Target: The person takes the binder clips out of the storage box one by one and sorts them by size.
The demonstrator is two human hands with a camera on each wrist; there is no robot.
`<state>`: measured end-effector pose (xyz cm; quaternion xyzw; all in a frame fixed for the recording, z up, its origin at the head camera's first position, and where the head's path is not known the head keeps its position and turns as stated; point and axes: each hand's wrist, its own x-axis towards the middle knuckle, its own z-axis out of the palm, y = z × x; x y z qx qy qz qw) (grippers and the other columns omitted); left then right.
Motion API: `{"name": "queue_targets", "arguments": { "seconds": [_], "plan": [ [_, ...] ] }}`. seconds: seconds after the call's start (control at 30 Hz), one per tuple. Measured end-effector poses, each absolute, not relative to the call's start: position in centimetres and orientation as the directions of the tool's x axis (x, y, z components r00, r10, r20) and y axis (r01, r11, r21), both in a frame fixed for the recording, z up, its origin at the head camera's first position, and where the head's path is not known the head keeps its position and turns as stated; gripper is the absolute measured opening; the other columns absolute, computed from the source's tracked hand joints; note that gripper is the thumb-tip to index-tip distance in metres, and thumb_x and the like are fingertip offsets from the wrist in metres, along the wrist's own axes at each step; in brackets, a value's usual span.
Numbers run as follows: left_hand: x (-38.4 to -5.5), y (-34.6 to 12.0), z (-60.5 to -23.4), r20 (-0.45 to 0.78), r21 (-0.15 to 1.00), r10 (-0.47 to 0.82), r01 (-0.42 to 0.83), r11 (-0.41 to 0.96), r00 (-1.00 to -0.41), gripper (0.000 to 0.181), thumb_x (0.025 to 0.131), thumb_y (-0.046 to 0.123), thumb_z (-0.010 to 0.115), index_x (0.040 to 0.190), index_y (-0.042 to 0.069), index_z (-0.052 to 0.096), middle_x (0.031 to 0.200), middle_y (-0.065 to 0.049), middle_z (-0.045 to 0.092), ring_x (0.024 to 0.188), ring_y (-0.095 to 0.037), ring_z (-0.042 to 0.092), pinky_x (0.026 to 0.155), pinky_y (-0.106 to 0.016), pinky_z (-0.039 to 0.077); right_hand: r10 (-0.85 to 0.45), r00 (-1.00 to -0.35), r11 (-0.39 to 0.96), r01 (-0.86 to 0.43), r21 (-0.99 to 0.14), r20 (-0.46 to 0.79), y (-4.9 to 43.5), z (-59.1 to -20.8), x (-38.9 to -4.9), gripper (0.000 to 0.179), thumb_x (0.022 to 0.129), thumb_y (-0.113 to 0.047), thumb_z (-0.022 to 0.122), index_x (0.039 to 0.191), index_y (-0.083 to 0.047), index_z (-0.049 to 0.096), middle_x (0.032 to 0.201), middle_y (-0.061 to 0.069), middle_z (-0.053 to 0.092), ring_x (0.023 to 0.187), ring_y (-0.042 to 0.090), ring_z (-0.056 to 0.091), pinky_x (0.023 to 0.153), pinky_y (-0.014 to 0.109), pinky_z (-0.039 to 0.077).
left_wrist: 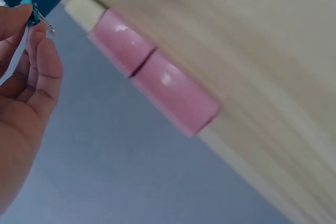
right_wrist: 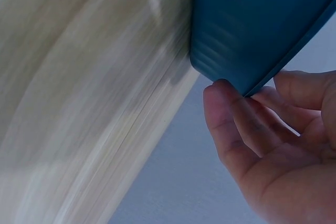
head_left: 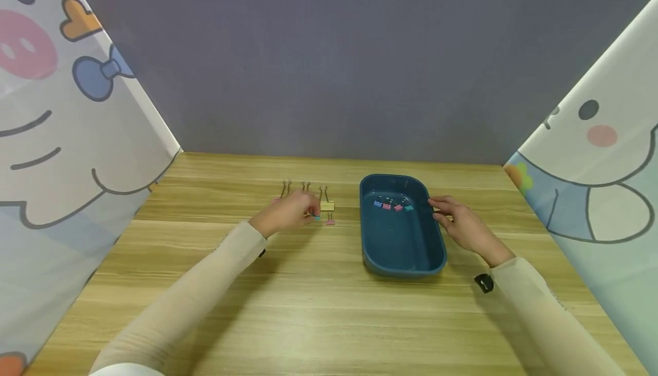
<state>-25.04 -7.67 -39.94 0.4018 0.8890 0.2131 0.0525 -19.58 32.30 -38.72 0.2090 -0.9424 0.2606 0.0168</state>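
The left hand (head_left: pixel 290 211) pinches a small teal metal binder clip with silver wire handles (left_wrist: pixel 30 11) between the thumb and fingertips; whether the clip touches the tabletop cannot be determined. The clip is positioned over the wood-grain table (head_left: pixel 329 319), to the left of a dark blue rectangular plastic bin with rounded corners (head_left: pixel 401 253). The right hand (head_left: pixel 465 228) grips the rim on the right long side of the bin, thumb and fingers set around the edge. Four small clips lie inside the bin in a row: one blue clip (head_left: pixel 377 204), two pink clips (head_left: pixel 393 207) and one teal clip (head_left: pixel 409 208). Near the left hand, two large glossy pink binder clips (left_wrist: pixel 176 93) and a pale yellow binder clip (head_left: pixel 327 206) stand in line, side by side; the hand partly covers the pink pair in the head view. A small pink binder clip (head_left: pixel 330 223) lies just below the yellow one. A grey partition (head_left: pixel 334 67) borders the table's far edge, with cartoon-printed white panels (head_left: pixel 581 153) at both sides.
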Motion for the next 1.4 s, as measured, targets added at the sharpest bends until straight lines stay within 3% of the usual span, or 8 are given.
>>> {"name": "queue_targets", "arguments": {
  "seconds": [0.3,0.77,1.13,1.4],
  "plan": [
    [-26.0,-7.4,-42.2,0.016,0.431,0.706,0.642,0.634,-0.708,0.008,0.082,-0.001,0.07,0.085,0.006,0.07,0.083,0.002,0.063,0.073,-0.01,0.054,0.067,-0.021,0.048,-0.38,-0.914,0.783,-0.4,-0.476,0.143,32.4,-38.6,-19.6,0.038,0.095,0.001,0.052,0.131,0.012,0.047,0.13,0.023,0.046,0.104,0.041,0.057,0.079,0.049,0.049],
    [-26.2,-6.1,-42.2,-0.066,0.441,0.68,0.59,0.676,-0.731,0.013,0.083,0.001,0.071,0.081,0.013,0.067,0.084,0.003,0.062,0.076,-0.01,0.056,0.065,-0.022,0.048,-0.378,-0.913,0.787,-0.405,-0.466,0.156,32.3,-38.6,-19.7,0.038,0.095,0.001,0.053,0.131,0.011,0.048,0.13,0.022,0.047,0.102,0.038,0.059,0.079,0.048,0.05],
    [-26.2,-6.6,-41.5,-0.021,0.49,0.711,0.613,0.62,-0.703,0.006,0.084,0.009,0.072,0.09,0.01,0.069,0.09,0.002,0.062,0.077,-0.01,0.055,0.067,-0.023,0.048,-0.369,-0.917,0.791,-0.395,-0.467,0.15,32.3,-38.6,-19.7,0.038,0.095,0.0,0.053,0.131,0.01,0.048,0.13,0.022,0.047,0.102,0.038,0.059,0.079,0.048,0.05],
    [-26.3,-5.9,-39.3,0.109,0.434,0.732,0.694,0.574,-0.673,0.016,0.086,0.008,0.069,0.101,0.005,0.064,0.097,-0.002,0.06,0.084,-0.016,0.058,0.07,-0.025,0.049,-0.363,-0.921,0.798,-0.385,-0.463,0.14,32.2,-38.8,-19.7,0.038,0.094,0.001,0.053,0.131,0.01,0.049,0.13,0.022,0.046,0.1,0.037,0.059,0.078,0.048,0.05]
  ]
}}
